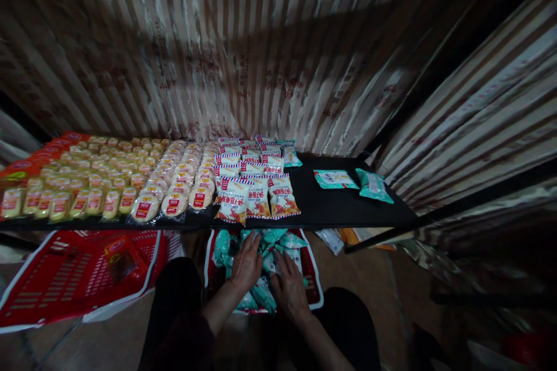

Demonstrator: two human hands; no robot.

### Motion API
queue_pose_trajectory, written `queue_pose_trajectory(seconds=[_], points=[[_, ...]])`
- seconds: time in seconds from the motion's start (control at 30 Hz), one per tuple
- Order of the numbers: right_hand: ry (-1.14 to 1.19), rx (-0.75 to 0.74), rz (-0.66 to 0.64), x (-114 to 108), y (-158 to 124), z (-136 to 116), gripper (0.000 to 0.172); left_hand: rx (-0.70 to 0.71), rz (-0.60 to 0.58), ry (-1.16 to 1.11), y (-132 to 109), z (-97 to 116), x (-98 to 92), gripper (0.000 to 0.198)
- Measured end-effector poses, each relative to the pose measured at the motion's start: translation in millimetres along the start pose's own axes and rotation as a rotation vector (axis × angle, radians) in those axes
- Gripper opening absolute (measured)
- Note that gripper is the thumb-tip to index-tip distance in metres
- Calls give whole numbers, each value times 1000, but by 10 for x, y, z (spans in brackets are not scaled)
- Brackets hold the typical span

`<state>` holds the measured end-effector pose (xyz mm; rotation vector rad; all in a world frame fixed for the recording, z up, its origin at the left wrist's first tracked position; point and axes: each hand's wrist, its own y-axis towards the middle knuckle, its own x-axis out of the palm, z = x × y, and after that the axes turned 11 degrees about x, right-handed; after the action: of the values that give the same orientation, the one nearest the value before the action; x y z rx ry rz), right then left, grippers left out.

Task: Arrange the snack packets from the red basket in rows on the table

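My left hand (246, 265) and my right hand (289, 285) both reach down into a red basket (315, 285) on the floor, resting on a heap of teal snack packets (272, 239). The fingers of both hands lie spread over the packets; I cannot tell whether either hand grips one. Above the basket runs a black shelf (335, 206). Two teal packets (335, 178) (373, 184) lie flat on its bare right part.
The shelf's left and middle carry rows of red-white-blue snack bags (256, 185), round cakes in clear wrap (174, 191) and yellow packets (78, 179). A second red basket (65, 284) sits on the floor at left. Striped curtains hang behind and at right.
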<state>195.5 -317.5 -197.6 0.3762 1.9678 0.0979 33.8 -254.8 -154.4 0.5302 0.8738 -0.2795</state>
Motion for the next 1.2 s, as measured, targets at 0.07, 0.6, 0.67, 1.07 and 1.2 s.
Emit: queue_pose_trajectory(seconds=[0.07,0.6,0.67,1.07,1.2], points=[[42,21,-44,85,-54,30,48,-25,-34,-36,74,30,33,57],[914,763,-190,-480,427,-279,71,239,-46,56,-51,297,16,21],[1023,794,-175,-501,449,-321,65,335,-45,86,-146,350,25,21],[1314,1041,-201,-552,474,-365,41,335,-7,-4,-383,677,-246,33],[1353,997,-183,-550,439,-356,42,214,16,40,-379,712,-233,63]])
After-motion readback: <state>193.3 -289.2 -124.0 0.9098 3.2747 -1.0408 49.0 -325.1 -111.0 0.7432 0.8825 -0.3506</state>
